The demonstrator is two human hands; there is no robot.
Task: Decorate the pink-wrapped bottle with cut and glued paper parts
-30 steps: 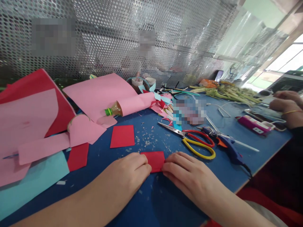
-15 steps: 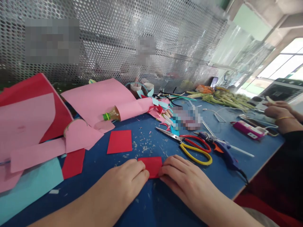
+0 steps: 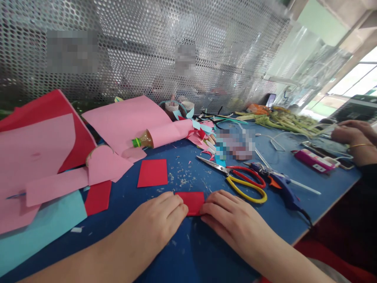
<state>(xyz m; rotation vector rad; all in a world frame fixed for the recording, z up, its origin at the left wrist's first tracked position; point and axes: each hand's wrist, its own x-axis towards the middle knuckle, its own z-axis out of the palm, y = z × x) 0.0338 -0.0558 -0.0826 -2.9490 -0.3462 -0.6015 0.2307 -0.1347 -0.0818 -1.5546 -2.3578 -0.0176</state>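
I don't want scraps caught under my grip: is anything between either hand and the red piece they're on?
Nothing visible: the left hand touches one end of the red piece, the right hand the other. The hands' undersides are hidden. The scissors lie beyond the right hand.

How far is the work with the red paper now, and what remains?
Looks done: the red square appears cut to shape. In hand: the left hand and right hand hold the ends of a smaller red piece, apparently folded. Probably left: the square lies flat, unfolded. Whether other pieces need work, I cannot tell.
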